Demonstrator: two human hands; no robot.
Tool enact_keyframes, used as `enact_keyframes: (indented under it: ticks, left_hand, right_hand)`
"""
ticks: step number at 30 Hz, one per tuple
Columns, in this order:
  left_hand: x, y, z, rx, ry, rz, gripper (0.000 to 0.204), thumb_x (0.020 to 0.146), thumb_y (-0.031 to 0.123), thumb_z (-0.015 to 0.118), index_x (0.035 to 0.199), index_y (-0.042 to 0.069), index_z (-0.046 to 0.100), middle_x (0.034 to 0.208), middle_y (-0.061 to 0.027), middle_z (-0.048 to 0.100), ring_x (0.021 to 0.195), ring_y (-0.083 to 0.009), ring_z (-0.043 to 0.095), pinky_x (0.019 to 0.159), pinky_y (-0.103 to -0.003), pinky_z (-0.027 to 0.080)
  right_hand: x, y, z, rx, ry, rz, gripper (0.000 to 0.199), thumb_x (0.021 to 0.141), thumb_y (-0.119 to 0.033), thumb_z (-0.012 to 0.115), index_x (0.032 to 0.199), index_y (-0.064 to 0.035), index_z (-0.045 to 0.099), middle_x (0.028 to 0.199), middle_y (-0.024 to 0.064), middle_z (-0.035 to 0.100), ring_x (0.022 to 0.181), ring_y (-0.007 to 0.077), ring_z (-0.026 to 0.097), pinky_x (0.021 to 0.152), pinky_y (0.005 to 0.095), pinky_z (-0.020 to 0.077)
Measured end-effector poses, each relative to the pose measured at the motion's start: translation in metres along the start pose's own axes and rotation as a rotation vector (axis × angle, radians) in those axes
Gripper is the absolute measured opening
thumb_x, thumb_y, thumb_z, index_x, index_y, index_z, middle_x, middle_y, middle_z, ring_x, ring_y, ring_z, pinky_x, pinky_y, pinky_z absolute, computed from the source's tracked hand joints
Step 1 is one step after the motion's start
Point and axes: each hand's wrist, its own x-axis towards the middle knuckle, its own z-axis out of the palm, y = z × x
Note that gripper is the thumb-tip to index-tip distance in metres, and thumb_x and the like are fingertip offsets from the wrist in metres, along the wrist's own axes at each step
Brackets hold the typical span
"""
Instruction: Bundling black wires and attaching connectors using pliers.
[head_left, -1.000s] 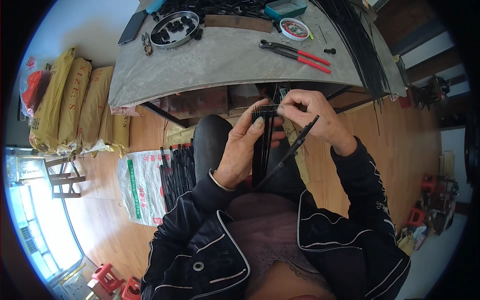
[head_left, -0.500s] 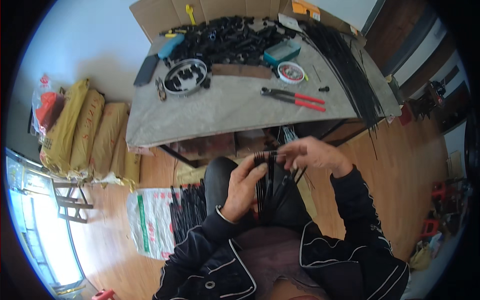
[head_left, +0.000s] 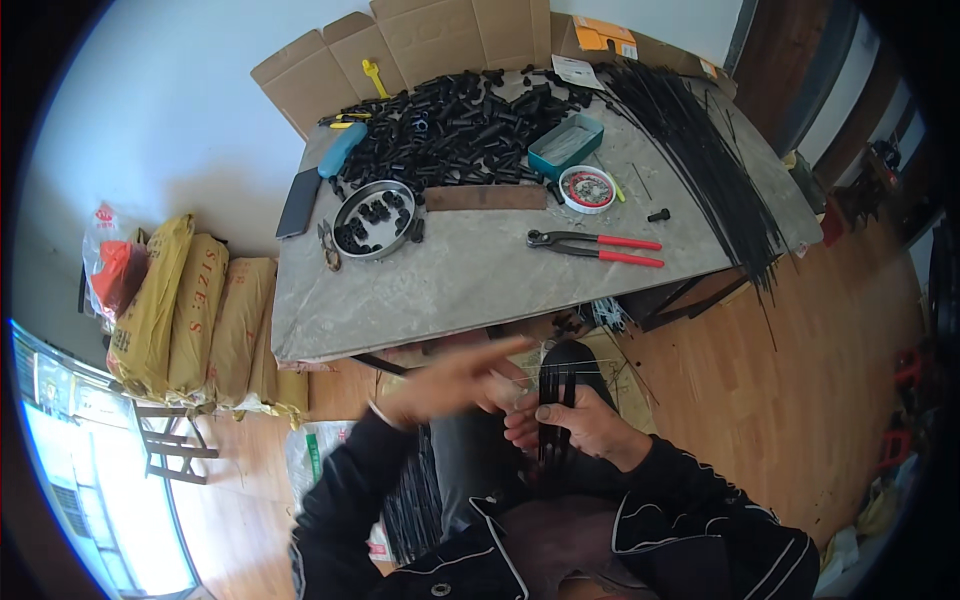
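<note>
Above my lap, my right hand (head_left: 592, 425) is closed round a bundle of slim black rods (head_left: 556, 395), thumb laid across the front. My left hand (head_left: 450, 383) is just left of the bundle, smeared by motion, so its grip is hard to read. A thin pale strand (head_left: 590, 362) crosses by the top of the bundle; where its ends go I cannot tell. More black rods (head_left: 410, 505) lie on a white woven sack (head_left: 302, 455) beside my left leg.
On the grey table (head_left: 440, 290) are red-handled pincers (head_left: 600, 247), a round tin (head_left: 374, 220) of small black parts, a teal box (head_left: 567, 148), a round white dish (head_left: 587, 188), a heap of black fittings (head_left: 450, 130) and long black rods (head_left: 700, 160). Yellow sacks (head_left: 195, 320) stand left.
The black bundle has passed from my left hand into my right. My left hand has swung to its left side and blurs. The whole view has shifted, with the table lower in it.
</note>
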Motion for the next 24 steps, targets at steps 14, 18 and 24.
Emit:
enact_keyframes:
  ticks: [14, 18, 24]
  left_hand:
    - [0.286, 0.056, -0.191, 1.266, 0.739, -0.131, 0.037, 0.078, 0.021, 0.063, 0.114, 0.013, 0.067, 0.098, -0.0196, 0.069, 0.095, -0.0370, 0.066, 0.085, -0.045, 0.052]
    - [0.268, 0.085, -0.191, 0.672, 0.824, -0.052, 0.033, 0.082, 0.021, 0.058, 0.110, 0.005, 0.061, 0.090, -0.0176, 0.070, 0.078, -0.0284, 0.070, 0.068, -0.041, 0.055]
    - [0.206, 0.088, -0.213, -0.311, 0.536, 0.021, 0.046, 0.090, 0.017, 0.057, 0.134, 0.009, 0.045, 0.098, -0.0096, 0.065, 0.070, -0.0161, 0.063, 0.060, -0.027, 0.050]
  right_hand:
    - [0.029, -0.008, -0.044, 0.075, 0.120, -0.019, 0.022, 0.095, -0.009, 0.055, 0.111, 0.0054, 0.059, 0.107, 0.0179, 0.066, 0.094, 0.0260, 0.066, 0.086, 0.0363, 0.0527]
    - [0.033, -0.004, -0.057, 0.033, 0.126, -0.020, 0.028, 0.096, -0.016, 0.056, 0.114, 0.0052, 0.059, 0.103, 0.0219, 0.066, 0.097, 0.0332, 0.066, 0.086, 0.0421, 0.0537]
    - [0.038, -0.003, -0.055, -0.002, 0.135, 0.008, 0.031, 0.096, -0.021, 0.057, 0.114, 0.0033, 0.059, 0.102, 0.0198, 0.067, 0.093, 0.0308, 0.066, 0.085, 0.0410, 0.0525]
